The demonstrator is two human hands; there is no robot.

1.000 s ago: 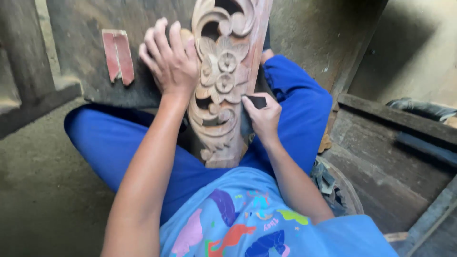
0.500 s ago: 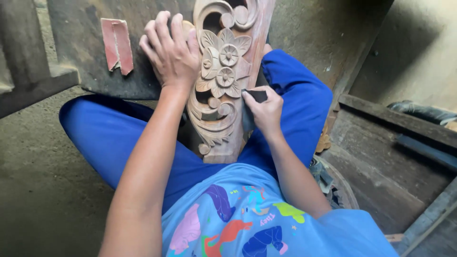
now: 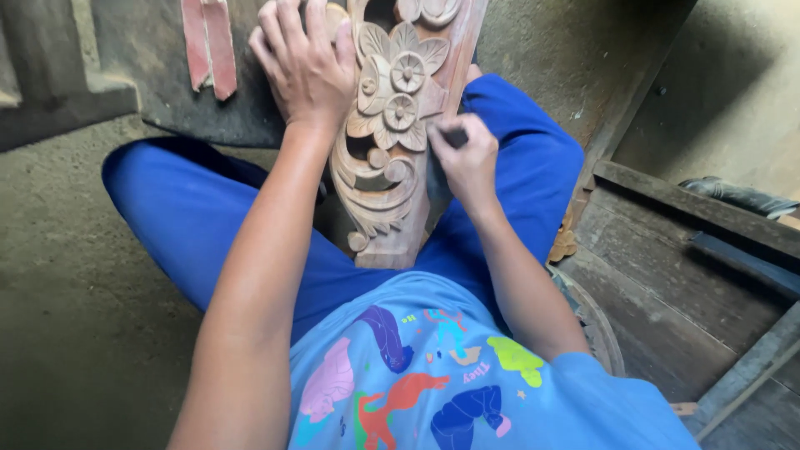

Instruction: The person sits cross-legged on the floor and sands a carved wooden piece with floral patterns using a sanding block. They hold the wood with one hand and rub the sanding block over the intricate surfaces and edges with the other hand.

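The carving (image 3: pixel 392 125), a long pale wooden panel cut with two flowers and curling scrolls, is lying lengthwise between the person's knees, its near end resting against the lap and its far end running out of view at the top edge. The right hand (image 3: pixel 467 158) is pressing against the carving's right edge, just below the lower flower, with its fingers (image 3: pixel 446 133) closed together and pinching a small dark pad (image 3: pixel 454 137), most likely a folded bit of abrasive sheet, though it is too small to tell for sure. The left hand (image 3: pixel 304 62) is lying on the carving's left side, palm down, its fingers (image 3: pixel 279 29) spread a little apart and curling over the wood's upper left scroll; they are bracing the piece rather than clamping anything. Both forearms are reaching forward from a light blue shirt (image 3: pixel 433 375) printed with coloured shapes. The legs, in bright blue trousers (image 3: pixel 183 208), are folded wide to either side of the carving. Just left of the left hand, a reddish strip (image 3: pixel 208 46) is lying flat on a dark board (image 3: pixel 150 58), touching nothing else. The grey floor (image 3: pixel 75 292) is spreading out on the left. To the right, well apart from the hands, dark wooden planks (image 3: pixel 683 250) are lying stacked at an angle, and a round basket rim (image 3: pixel 600 325) is showing beside the right elbow.
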